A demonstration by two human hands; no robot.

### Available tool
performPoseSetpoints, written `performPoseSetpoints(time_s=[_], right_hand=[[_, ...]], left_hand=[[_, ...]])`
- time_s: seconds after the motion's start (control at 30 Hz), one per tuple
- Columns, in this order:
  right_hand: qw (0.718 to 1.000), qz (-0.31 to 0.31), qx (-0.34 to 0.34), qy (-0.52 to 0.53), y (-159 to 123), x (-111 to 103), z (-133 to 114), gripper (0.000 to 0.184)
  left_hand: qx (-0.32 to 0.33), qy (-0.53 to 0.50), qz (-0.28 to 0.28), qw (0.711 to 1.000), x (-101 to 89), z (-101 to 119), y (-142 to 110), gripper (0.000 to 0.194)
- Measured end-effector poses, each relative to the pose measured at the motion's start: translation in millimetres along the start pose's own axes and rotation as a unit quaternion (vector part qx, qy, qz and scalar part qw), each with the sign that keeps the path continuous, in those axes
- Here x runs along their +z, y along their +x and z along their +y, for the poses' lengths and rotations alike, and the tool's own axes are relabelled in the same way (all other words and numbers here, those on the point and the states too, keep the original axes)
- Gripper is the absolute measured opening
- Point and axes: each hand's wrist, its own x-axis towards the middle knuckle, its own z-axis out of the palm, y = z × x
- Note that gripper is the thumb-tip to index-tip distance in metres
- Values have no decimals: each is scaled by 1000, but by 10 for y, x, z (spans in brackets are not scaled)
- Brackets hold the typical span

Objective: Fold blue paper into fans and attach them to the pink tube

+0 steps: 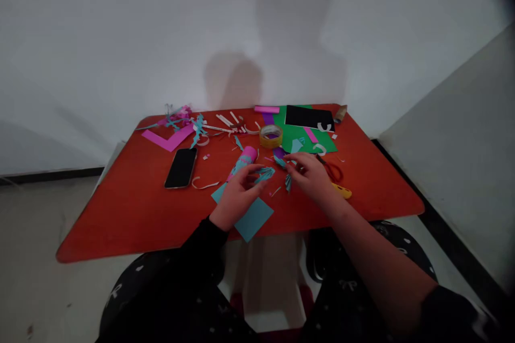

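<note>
"Can you read any lettering on the worktop [132, 214] from your end?"

"None that I can make out. Any print on the core of the tape roll [271, 138] is too small for me to tell."

"And the phone [181, 168], left of the tape roll and nearer the camera?"

"I read no word or number on its dark screen."

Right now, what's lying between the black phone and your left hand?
Between the black phone and the left hand, a thin, curled pale strip lies on the red table; the head view shows it.
</note>
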Motion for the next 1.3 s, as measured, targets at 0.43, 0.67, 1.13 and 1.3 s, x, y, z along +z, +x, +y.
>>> performPoseSetpoints(time_s=[0.43, 0.67, 1.13, 1.3], right_hand=[[979, -13, 41, 201, -112, 187, -198, 18], [980, 17, 47, 193, -143, 228, -181, 10], [984, -44, 25, 173, -205, 265, -193, 15], [980, -74, 41, 183, -195, 253, -170, 13]], left_hand=[[-41, -54, -27, 997, 93, -53, 7, 43], [-44, -17, -13, 999, 172, -56, -47, 32], [4, 111, -17, 994, 142, -109, -103, 34], [12, 122, -16, 992, 124, -106, -133, 32]])
